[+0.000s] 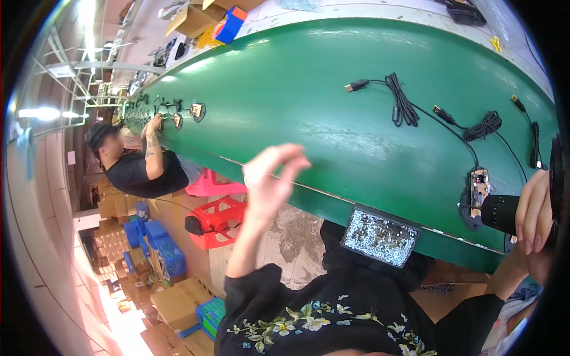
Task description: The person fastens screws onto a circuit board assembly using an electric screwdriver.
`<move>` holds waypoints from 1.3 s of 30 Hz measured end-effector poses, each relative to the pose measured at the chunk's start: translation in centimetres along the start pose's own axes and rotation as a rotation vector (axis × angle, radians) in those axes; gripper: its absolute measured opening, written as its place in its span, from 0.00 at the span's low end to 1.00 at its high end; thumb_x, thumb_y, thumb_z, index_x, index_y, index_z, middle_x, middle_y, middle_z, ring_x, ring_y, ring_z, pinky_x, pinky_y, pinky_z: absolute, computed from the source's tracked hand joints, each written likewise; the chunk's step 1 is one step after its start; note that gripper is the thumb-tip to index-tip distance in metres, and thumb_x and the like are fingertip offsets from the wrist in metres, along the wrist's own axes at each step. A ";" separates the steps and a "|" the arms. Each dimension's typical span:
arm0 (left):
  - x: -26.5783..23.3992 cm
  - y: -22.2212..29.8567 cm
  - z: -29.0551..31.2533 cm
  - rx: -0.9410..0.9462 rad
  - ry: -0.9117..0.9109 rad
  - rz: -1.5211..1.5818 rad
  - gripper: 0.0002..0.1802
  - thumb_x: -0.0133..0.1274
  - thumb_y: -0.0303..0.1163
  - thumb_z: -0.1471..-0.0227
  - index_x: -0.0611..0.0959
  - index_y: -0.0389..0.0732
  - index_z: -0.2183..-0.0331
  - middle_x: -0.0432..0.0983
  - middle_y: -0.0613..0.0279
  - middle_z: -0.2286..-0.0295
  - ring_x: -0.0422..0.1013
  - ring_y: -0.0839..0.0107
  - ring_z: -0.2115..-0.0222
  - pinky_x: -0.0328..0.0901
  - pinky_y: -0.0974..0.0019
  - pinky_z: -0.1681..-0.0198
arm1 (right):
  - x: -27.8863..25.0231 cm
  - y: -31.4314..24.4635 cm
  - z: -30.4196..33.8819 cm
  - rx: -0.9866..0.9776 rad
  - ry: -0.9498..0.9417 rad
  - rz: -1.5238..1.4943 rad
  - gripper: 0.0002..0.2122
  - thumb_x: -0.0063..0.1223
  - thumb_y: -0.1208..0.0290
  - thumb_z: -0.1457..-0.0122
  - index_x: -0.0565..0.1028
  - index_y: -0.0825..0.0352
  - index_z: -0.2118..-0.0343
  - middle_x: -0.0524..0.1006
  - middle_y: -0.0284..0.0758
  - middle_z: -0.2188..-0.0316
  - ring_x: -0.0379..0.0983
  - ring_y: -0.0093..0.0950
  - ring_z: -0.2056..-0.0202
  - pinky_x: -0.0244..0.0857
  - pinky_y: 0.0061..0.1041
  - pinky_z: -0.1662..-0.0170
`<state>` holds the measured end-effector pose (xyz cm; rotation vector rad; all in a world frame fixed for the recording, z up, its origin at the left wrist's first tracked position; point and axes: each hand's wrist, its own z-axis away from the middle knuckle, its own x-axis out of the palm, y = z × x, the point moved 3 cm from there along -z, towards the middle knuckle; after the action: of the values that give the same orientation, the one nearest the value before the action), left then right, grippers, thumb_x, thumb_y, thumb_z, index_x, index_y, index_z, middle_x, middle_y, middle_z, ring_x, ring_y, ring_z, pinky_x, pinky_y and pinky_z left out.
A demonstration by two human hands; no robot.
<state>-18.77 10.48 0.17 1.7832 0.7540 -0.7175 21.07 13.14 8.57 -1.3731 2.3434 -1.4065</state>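
My left hand (274, 173) is raised over the near edge of the green work surface, slightly blurred. Its thumb and bent forefinger come together at the tips in a pinch; anything between them is too small to make out. At the far right, my right hand (533, 209) wraps round a black electric screwdriver (500, 213). The thin bit reaches left over a computer mouse's open base with its circuit board (478, 185). A black cable (402, 102) runs from that board to a bundled coil and a USB plug (356, 85).
A dark tray of small shiny screws (380, 237) sits at the near edge. Further right lie more bundled cables (484, 126). Along the left, a co-worker (142, 163) handles more mouse bases (198, 111). Red stools (219, 222) and cardboard boxes (181, 302) stand below.
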 end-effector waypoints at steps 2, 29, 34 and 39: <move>-2.9 -6.0 -2.6 -0.042 0.028 -0.215 0.15 0.65 0.20 0.51 0.86 0.37 0.59 0.84 0.56 0.72 0.80 0.67 0.72 0.73 0.66 0.66 | -1.8 0.2 1.2 0.011 0.043 0.011 0.25 0.61 0.62 0.37 0.62 0.65 0.45 0.73 0.40 0.75 0.71 0.32 0.77 0.67 0.32 0.74; 2.5 -5.9 -3.8 0.101 -0.305 -0.297 0.26 0.52 0.12 0.53 0.88 0.43 0.54 0.74 0.51 0.70 0.75 0.54 0.64 0.70 0.58 0.58 | 1.0 1.1 2.1 -0.108 0.492 0.248 0.23 0.63 0.63 0.52 0.62 0.65 0.59 0.72 0.24 0.89 0.69 0.17 0.90 0.70 0.14 0.82; 6.2 2.2 -0.9 0.269 -0.522 -0.072 0.26 0.56 0.13 0.63 0.90 0.42 0.59 0.72 0.58 0.70 0.73 0.57 0.59 0.71 0.58 0.54 | 1.9 1.1 0.9 -0.120 0.421 0.228 0.23 0.65 0.62 0.51 0.62 0.64 0.59 0.72 0.24 0.88 0.70 0.17 0.89 0.70 0.14 0.82; 7.9 5.1 -0.1 0.362 -0.780 0.064 0.26 0.58 0.14 0.68 0.90 0.41 0.61 0.73 0.60 0.71 0.74 0.57 0.54 0.71 0.57 0.49 | 2.6 2.2 0.3 -0.079 0.412 0.334 0.22 0.63 0.61 0.48 0.63 0.64 0.57 0.72 0.24 0.86 0.69 0.17 0.88 0.67 0.14 0.81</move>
<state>-9.85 10.41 -2.90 1.6229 0.0384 -1.4511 18.26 11.37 7.69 -0.6994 2.7356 -1.6235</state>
